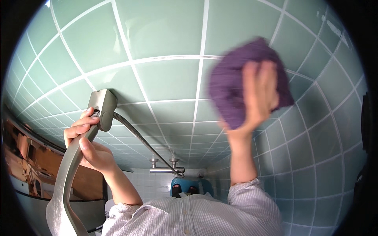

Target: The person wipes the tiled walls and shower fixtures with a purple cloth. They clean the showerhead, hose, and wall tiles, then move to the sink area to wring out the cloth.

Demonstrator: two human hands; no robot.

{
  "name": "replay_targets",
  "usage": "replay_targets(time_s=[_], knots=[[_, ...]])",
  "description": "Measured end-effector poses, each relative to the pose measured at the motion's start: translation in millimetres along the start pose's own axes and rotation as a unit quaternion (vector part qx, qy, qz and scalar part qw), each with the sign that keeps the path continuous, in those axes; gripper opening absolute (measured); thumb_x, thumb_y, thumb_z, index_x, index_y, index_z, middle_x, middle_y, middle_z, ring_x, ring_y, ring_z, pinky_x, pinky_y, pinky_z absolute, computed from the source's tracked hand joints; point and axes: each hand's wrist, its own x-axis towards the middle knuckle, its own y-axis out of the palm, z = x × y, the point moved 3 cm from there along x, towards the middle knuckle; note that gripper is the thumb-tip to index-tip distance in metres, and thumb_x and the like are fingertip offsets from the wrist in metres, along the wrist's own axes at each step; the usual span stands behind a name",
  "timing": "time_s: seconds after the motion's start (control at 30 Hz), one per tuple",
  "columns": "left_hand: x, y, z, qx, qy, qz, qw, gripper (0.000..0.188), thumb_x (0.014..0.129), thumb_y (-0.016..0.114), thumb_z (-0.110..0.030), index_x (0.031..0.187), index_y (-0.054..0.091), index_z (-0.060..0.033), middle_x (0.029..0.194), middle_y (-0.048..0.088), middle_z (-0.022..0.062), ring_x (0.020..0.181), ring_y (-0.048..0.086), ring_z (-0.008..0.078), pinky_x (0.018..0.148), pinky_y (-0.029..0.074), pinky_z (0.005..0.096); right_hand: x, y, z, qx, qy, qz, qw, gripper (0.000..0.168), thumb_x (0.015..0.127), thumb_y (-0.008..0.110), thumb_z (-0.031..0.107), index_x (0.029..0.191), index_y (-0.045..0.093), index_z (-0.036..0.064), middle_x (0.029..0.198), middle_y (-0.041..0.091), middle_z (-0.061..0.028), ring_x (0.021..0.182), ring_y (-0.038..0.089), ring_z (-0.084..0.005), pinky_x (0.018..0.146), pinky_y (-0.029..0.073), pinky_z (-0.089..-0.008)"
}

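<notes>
My right hand (257, 94), blurred by motion, presses a purple cloth (227, 85) against the green tiled wall (171, 79) at the upper right. On the left, the fingers of my left hand (88, 135) are wrapped around the silver-grey handle of a shower head (71, 165), just below its wall bracket (103, 107). The wide end of the shower head reaches down to the lower left edge. A ribbed metal hose (138, 135) runs from the bracket down to a chrome mixer bar (165, 170) low on the wall.
My feet in dark sandals (176, 191) stand on a blue surface (206, 185) far below. A second tiled wall (307, 141) meets the first at the right. At the lower left is a dark-framed panel or mirror (76, 188) with brown shapes in it.
</notes>
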Motion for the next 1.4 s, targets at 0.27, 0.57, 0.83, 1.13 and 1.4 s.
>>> replay_targets(time_s=[0.27, 0.57, 0.83, 1.13, 1.4], knots=[[-2, 1, -1, 0.009, -0.009, 0.013, 1.0, 0.035, 0.097, 0.052, -0.032, 0.09, 0.051, 0.0021, 0.084, 0.062, 0.0181, 0.088, 0.066, 0.0305, 0.097, 0.046, 0.058, -17, 64, 117, 0.222, -0.07, 0.19, 0.954, 0.057, 0.074, 0.059, 0.004, 0.13, 0.061, 0.013, 0.147, 0.046, -0.0146, 0.125, 0.054, -0.0278, 0.066, 0.053, -0.0376], [-6, -1, -5, 0.0, -0.053, 0.009, 0.999, 0.032, 0.095, 0.057, -0.031, 0.097, 0.054, 0.0006, 0.094, 0.065, 0.0197, 0.101, 0.062, 0.0334, 0.104, 0.04, 0.058, -25, 37, 68, 0.186, -0.103, 0.192, 0.958, 0.04, 0.078, 0.064, 0.011, 0.117, 0.067, 0.014, 0.137, 0.056, -0.0142, 0.12, 0.059, -0.0277, 0.056, 0.051, -0.0286], [-9, -7, -3, 0.001, -0.045, 0.014, 0.999, 0.032, 0.096, 0.056, -0.029, 0.102, 0.053, 0.0015, 0.099, 0.064, 0.0202, 0.109, 0.059, 0.0386, 0.106, 0.037, 0.0574, -59, -40, -78, -0.017, 0.038, -0.02, 0.999, 0.045, 0.079, 0.07, 0.025, 0.117, 0.06, 0.003, 0.136, 0.051, -0.0241, 0.128, 0.047, -0.0419, 0.111, 0.028, -0.0471], [-11, -3, 4, -0.009, -0.033, 0.01, 0.999, 0.037, 0.096, 0.057, -0.035, 0.1, 0.051, 0.0015, 0.094, 0.063, 0.0196, 0.105, 0.06, 0.0364, 0.104, 0.037, 0.0578, -15, -55, -120, 0.132, 0.099, -0.084, 0.983, 0.065, 0.07, 0.069, 0.0, 0.131, 0.048, 0.002, 0.148, 0.037, -0.0257, 0.136, 0.037, -0.0433, 0.111, 0.028, -0.0481], [-10, -4, 2, 0.0, -0.01, 0.032, 0.999, 0.041, 0.097, 0.055, -0.039, 0.1, 0.05, 0.0017, 0.094, 0.062, 0.0194, 0.102, 0.061, 0.0341, 0.102, 0.04, 0.0566, 119, -62, -98, 0.251, 0.255, -0.038, 0.933, 0.071, 0.077, 0.076, 0.005, 0.135, 0.034, 0.001, 0.119, 0.053, -0.0103, 0.106, 0.056, -0.0183, 0.093, 0.045, -0.03]])
